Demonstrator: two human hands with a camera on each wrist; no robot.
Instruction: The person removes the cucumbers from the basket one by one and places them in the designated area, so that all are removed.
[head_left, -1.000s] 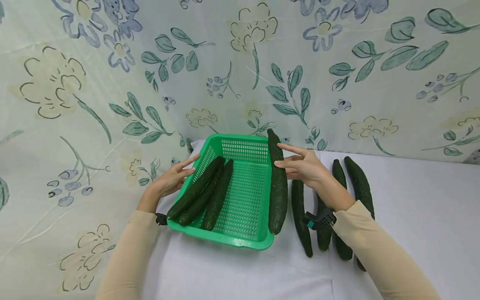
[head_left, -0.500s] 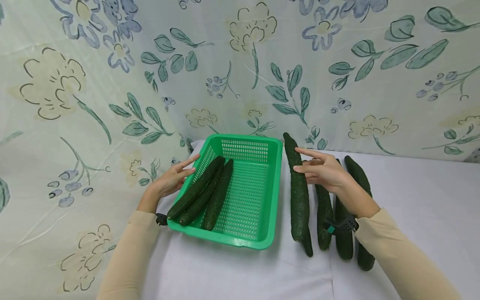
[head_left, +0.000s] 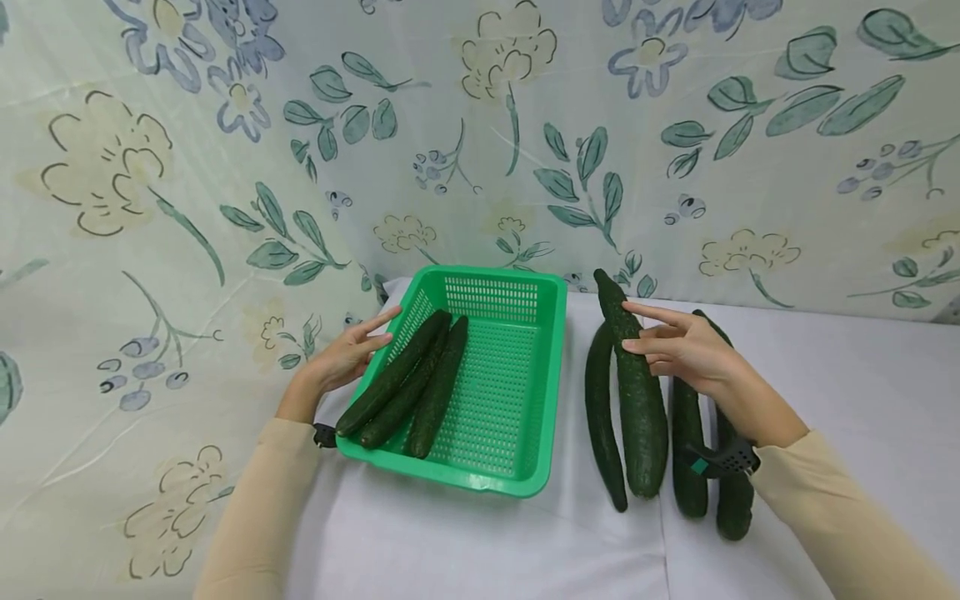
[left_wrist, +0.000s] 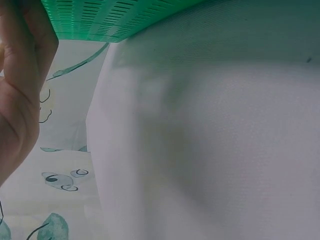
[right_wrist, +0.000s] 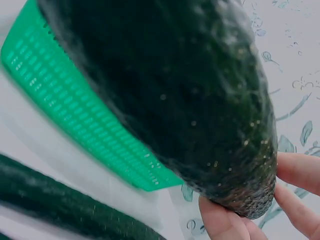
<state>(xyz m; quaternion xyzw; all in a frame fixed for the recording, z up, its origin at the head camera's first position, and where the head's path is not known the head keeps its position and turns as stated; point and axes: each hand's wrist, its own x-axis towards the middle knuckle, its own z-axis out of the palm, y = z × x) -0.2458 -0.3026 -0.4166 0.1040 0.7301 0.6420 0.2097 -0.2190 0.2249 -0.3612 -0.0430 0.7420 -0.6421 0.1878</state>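
The right hand (head_left: 686, 350) pinches a cucumber (head_left: 641, 425) between thumb and fingers nearer its far end, right of a basket (head_left: 556, 375) whose side the left hand (head_left: 347, 357) touches with nearly straight fingers. Held so off-centre, it could slip or swing into other cucumbers (head_left: 599, 400).

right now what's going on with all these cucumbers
A person's right hand grips one cucumber between thumb and fingers, just to the right of the green basket. The left hand touches the basket's left side. Three cucumbers lie together in the left part of the basket, and at least three loose cucumbers lie outside it on the white cloth.
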